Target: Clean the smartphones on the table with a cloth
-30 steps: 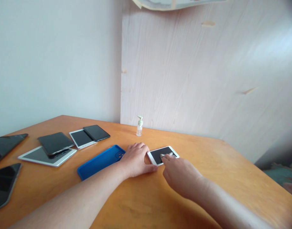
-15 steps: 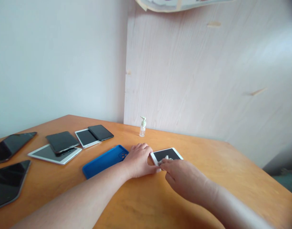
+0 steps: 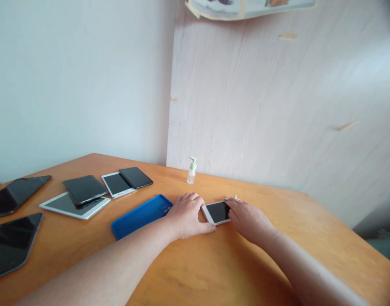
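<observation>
A white-framed phone or small tablet [image 3: 216, 212] lies face up on the wooden table, its screen dark. My left hand [image 3: 189, 216] grips its left end, thumb at the near corner and fingers at the far one. Over the right end of the screen, my right hand [image 3: 247, 219] presses a crumpled whitish wipe [image 3: 233, 198], mostly hidden under the fingers. Just left of my left hand lies a blue phone case [image 3: 139, 216], partly covered by my forearm.
A small clear pump bottle [image 3: 191, 175] stands near the table's back edge by the wall. On the left lie a white tablet [image 3: 63, 205], a black device [image 3: 84, 189] on top of it, a smaller white tablet [image 3: 116, 184], a black one [image 3: 136, 177] overlapping it, and dark tablets [image 3: 15, 244].
My right hand has slid the wipe across the screen from the left end to the far right end. My left hand stays on the device's left end.
</observation>
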Motion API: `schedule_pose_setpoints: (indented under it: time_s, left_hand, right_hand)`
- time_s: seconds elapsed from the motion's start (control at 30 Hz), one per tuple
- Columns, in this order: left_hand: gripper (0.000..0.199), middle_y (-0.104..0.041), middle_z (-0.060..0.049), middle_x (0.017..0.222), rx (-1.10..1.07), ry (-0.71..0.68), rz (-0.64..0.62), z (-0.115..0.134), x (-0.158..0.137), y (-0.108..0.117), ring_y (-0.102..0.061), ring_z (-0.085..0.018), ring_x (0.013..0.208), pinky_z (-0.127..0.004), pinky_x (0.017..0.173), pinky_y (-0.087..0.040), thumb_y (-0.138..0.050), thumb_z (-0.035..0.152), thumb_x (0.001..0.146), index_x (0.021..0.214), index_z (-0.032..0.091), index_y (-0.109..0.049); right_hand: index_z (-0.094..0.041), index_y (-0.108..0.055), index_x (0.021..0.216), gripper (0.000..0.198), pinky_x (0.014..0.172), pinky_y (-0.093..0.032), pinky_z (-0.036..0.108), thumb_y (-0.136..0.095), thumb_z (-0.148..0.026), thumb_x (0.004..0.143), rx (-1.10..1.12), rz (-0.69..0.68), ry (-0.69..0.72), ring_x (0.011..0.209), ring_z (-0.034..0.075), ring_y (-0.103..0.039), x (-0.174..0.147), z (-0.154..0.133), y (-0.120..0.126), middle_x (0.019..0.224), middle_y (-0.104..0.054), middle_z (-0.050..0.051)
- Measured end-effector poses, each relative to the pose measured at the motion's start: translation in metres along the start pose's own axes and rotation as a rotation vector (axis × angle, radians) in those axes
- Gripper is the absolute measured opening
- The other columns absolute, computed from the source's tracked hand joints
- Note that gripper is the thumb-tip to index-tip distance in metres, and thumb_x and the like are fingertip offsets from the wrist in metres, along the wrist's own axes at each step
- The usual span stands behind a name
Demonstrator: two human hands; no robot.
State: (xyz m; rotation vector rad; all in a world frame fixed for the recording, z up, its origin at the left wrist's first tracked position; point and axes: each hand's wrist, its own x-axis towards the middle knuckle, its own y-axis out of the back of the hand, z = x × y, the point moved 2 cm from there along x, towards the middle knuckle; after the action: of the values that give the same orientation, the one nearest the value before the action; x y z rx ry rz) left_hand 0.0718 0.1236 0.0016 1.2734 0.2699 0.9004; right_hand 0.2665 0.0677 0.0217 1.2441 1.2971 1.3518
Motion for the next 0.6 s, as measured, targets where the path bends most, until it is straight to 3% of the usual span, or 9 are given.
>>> schedule_pose_setpoints:
  time_s: [0.1, 0.3, 0.37, 0.5, 0.6]
  left_hand:
    - [0.058, -0.059, -0.006, 0.103, 0.0, -0.007, -0.002, 0.0, 0.0, -0.001, -0.056, -0.03, 0.103, -0.041, 0.087, -0.045, -0.07, 0.072, 0.066, 0.098, 0.024, -0.061]
    - [0.043, -0.059, -0.007, 0.1, 0.018, 0.001, 0.012, -0.001, 0.001, -0.003, -0.057, -0.029, 0.101, -0.04, 0.086, -0.045, -0.068, 0.061, 0.073, 0.093, 0.023, -0.06]
    - [0.047, -0.059, -0.007, 0.101, 0.014, 0.002, 0.005, -0.001, 0.001, -0.002, -0.057, -0.029, 0.101, -0.04, 0.087, -0.045, -0.069, 0.063, 0.071, 0.094, 0.024, -0.06]
    - [0.055, -0.059, -0.006, 0.103, 0.008, 0.006, -0.02, 0.0, 0.0, 0.001, -0.056, -0.031, 0.103, -0.041, 0.086, -0.045, -0.07, 0.07, 0.066, 0.095, 0.024, -0.061]
    - [0.055, -0.059, -0.006, 0.103, 0.011, 0.002, -0.021, 0.0, 0.0, 0.002, -0.056, -0.03, 0.102, -0.041, 0.086, -0.045, -0.07, 0.07, 0.067, 0.097, 0.025, -0.061]
  right_hand:
    - [-0.01, -0.063, 0.119, 0.038, 0.1, -0.041, 0.037, -0.036, -0.012, 0.093, -0.015, 0.004, 0.011, 0.112, 0.026, -0.06, -0.005, -0.007, 0.001, 0.122, -0.065, 0.018]
    - [-0.019, -0.06, 0.127, 0.038, 0.109, -0.035, 0.039, -0.036, -0.017, 0.097, 0.192, 0.078, 0.341, 0.123, 0.022, -0.054, -0.015, -0.048, 0.003, 0.13, -0.063, 0.011]
    - [-0.019, -0.059, 0.129, 0.039, 0.111, -0.033, 0.042, -0.035, -0.02, 0.098, 0.182, 0.076, 0.305, 0.127, 0.023, -0.052, -0.01, -0.038, -0.002, 0.134, -0.06, 0.012]
    - [-0.01, -0.051, 0.138, 0.045, 0.114, -0.029, 0.045, -0.032, -0.022, 0.099, 0.078, 0.065, 0.038, 0.136, 0.026, -0.043, 0.004, 0.003, -0.016, 0.144, -0.052, 0.016]
    - [-0.006, -0.051, 0.137, 0.045, 0.114, -0.031, 0.042, -0.033, -0.02, 0.098, 0.029, 0.071, -0.003, 0.135, 0.026, -0.044, 0.005, 0.008, -0.017, 0.142, -0.053, 0.018]
